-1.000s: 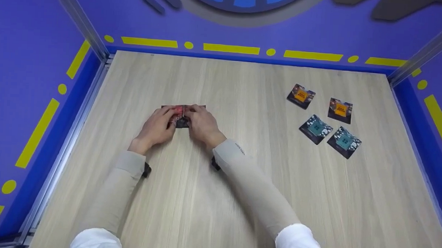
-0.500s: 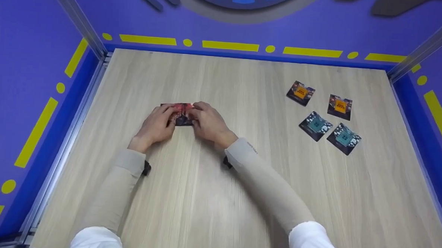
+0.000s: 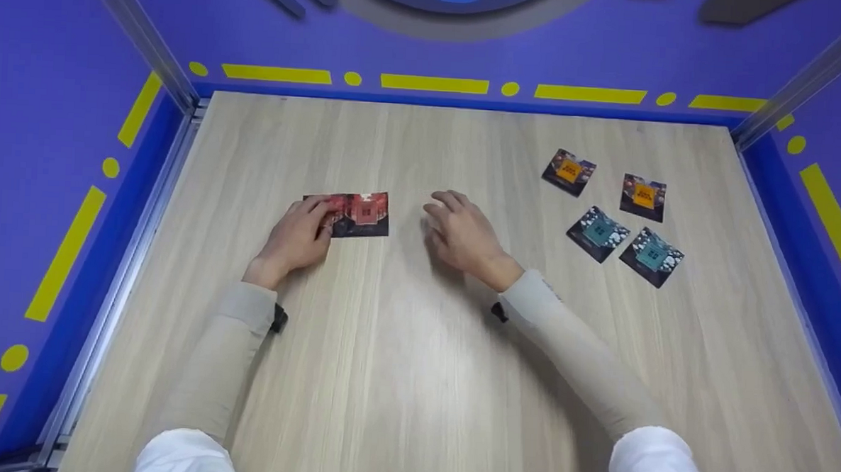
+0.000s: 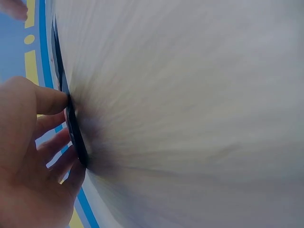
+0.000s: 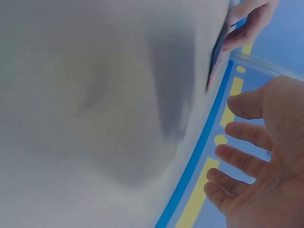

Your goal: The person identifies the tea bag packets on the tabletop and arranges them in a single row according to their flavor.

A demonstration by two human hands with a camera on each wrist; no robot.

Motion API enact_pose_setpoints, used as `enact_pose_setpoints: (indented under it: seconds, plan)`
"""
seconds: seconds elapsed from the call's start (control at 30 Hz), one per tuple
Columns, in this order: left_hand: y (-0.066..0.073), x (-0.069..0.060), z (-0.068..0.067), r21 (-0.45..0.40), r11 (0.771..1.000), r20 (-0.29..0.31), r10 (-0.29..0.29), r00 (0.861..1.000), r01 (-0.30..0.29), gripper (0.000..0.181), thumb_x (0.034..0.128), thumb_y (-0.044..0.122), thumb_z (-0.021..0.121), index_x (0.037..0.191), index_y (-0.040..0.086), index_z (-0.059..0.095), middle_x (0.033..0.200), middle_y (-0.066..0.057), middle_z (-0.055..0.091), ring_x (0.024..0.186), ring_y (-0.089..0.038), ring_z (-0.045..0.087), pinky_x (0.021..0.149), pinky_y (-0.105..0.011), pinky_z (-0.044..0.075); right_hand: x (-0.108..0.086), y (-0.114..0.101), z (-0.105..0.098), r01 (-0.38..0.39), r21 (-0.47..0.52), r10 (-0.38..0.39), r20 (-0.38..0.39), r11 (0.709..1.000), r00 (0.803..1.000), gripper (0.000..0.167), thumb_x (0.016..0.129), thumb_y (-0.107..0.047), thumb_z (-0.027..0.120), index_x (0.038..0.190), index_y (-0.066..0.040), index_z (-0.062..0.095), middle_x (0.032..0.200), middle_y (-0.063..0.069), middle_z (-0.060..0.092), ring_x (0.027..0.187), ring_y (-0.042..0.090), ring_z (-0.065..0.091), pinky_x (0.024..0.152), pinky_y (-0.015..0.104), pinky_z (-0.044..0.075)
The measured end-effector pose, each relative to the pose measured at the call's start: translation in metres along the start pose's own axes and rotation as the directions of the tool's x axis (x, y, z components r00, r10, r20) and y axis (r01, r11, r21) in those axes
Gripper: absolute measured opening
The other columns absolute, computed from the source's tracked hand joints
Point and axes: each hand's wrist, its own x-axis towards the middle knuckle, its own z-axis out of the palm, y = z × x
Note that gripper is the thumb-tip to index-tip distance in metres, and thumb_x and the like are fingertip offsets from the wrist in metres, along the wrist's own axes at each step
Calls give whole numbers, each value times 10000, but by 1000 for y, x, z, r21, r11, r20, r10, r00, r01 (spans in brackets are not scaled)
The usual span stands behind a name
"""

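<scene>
Two dark cards with red squares lie side by side, their adjoining edges partly hidden. On the left red card (image 3: 312, 197), my left hand (image 3: 292, 239) rests low, fingers over the top and thumb at the near side, gripping it against the table; it covers most of that card. The right red card (image 3: 367, 216) lies uncovered and flat. In the left wrist view, the thumb and fingers of my left hand (image 4: 42, 147) meet the dark card edge (image 4: 76, 133). My right hand (image 3: 463, 236) hovers right of the cards, fingers loosely bent, holding nothing; the right wrist view shows this hand (image 5: 266, 156) with its fingers apart.
At the table's right lie two orange-centred cards (image 3: 569, 172) (image 3: 643, 197) and, nearer, two teal-centred cards (image 3: 598, 233) (image 3: 652, 257). Blue-purple walls (image 3: 428, 52) enclose the wooden table (image 3: 400, 377) at the back and both sides.
My right hand has let go of the right red card and moved off to the right, uncovering it. My left hand has stayed on the left card.
</scene>
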Motion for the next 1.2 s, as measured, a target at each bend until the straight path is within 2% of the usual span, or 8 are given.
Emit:
enact_pose_setpoints:
  seconds: [0.17, 0.37, 0.47, 0.7, 0.93, 1.2]
  plan:
    - [1, 2, 0, -4, 1000, -3, 1, 1000, -1, 457, 1060, 149, 551, 1498, 23, 576, 1589, -182, 509, 1475, -401, 459, 1258, -530, 365, -22, 31, -10, -46, 13, 46, -2, 999, 999, 435, 1034, -195, 659, 1423, -3, 640, 1526, 227, 570, 1435, 436, 521, 1215, 549, 437]
    - [1, 2, -2, -10, 1000, 2, 8, 1000, -8, 465, 1050, 149, 560, 1494, 14, 575, 1580, -185, 514, 1468, -403, 462, 1252, -536, 369, -48, 72, -28, -135, 78, 138, -37, 988, 990, 454, 1020, -187, 673, 1431, 3, 630, 1557, 252, 538, 1457, 457, 490, 1229, 614, 394]
    - [2, 2, -3, -9, 1000, -3, 13, 1000, -13, 461, 1047, 146, 561, 1488, 12, 578, 1573, -183, 520, 1455, -404, 472, 1243, -537, 381, -60, 91, -39, -192, 108, 197, -39, 975, 980, 469, 1020, -188, 671, 1445, 2, 620, 1588, 249, 503, 1487, 447, 459, 1239, 627, 373]
    - [1, 2, -1, -18, 1000, -15, 19, 1000, -19, 457, 1041, 130, 563, 1479, -1, 585, 1573, -198, 520, 1437, -428, 482, 1227, -559, 394, -88, 131, -55, -327, 158, 335, -26, 932, 942, 489, 1050, -231, 642, 1489, -22, 592, 1638, 226, 446, 1520, 438, 407, 1263, 640, 323]
    - [0, 0, 2, -18, 1000, -13, 17, 1000, -17, 458, 1041, 124, 564, 1483, 2, 581, 1579, -192, 517, 1442, -418, 481, 1235, -545, 388, -119, 156, -61, -399, 180, 407, -13, 899, 913, 494, 1059, -223, 616, 1497, 2, 577, 1634, 247, 429, 1502, 463, 403, 1248, 669, 322]
    - [2, 1, 1, 2, 1000, -11, 9, 1000, -9, 455, 1048, 136, 574, 1483, 2, 577, 1571, -193, 523, 1452, -410, 480, 1248, -541, 379, -143, 172, -60, -419, 168, 427, -11, 892, 904, 477, 1040, -159, 625, 1463, 57, 586, 1587, 290, 454, 1467, 517, 412, 1226, 696, 327]
